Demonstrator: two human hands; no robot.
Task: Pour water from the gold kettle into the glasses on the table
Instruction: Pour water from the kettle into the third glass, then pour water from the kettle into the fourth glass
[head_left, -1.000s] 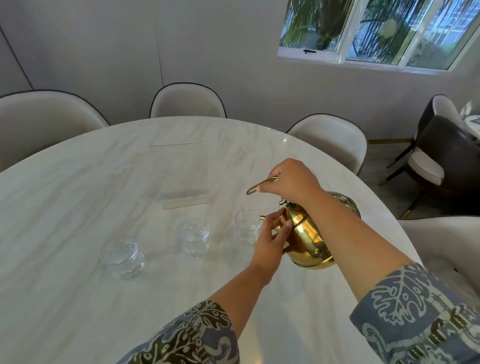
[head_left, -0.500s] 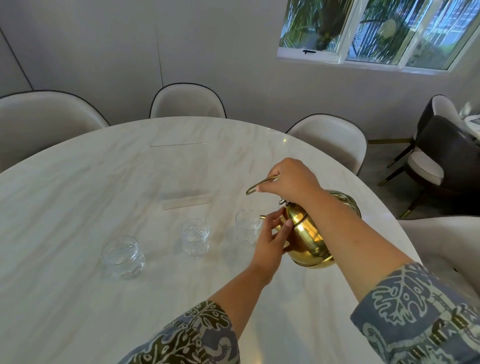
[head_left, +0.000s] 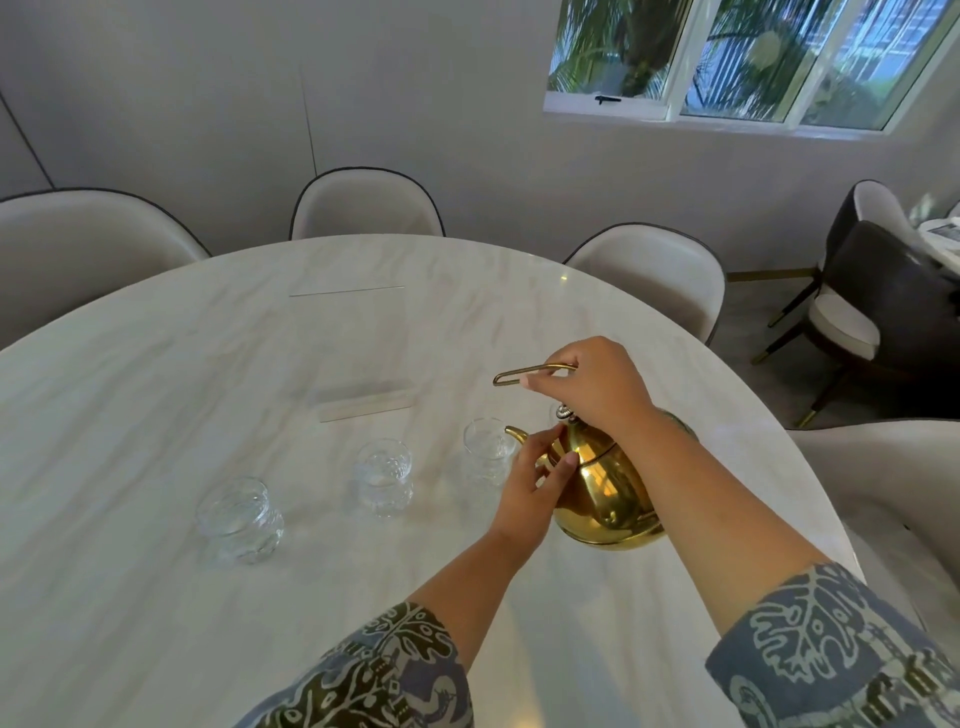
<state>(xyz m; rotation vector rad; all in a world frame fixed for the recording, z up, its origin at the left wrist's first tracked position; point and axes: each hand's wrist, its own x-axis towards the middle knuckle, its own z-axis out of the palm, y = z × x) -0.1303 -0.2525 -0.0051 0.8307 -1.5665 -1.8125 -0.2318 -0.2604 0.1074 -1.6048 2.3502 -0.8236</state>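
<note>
The right hand (head_left: 597, 392) is closed around the thin wire handle (head_left: 524, 373) of the gold kettle (head_left: 605, 491), its fingers (head_left: 550, 382) curled over the loop, whose free end juts out beyond the fingertips. Below that hand the kettle hangs tilted, its spout (head_left: 515, 432) reaching over the rim of the nearest glass (head_left: 485, 457). The left hand (head_left: 532, 486) rests against the kettle's near side with loosely spread fingers (head_left: 563, 467) touching the body just behind the spout (steadying contact, not a closed grip). No stream of water can be made out. Further out from the left fingers, two more glasses stand apart in a row on the marble desk (head_left: 156, 395): a middle glass (head_left: 384, 478) and a far-left glass (head_left: 240, 519). Beyond the fingers lies a clear acrylic stand (head_left: 358, 358).
</note>
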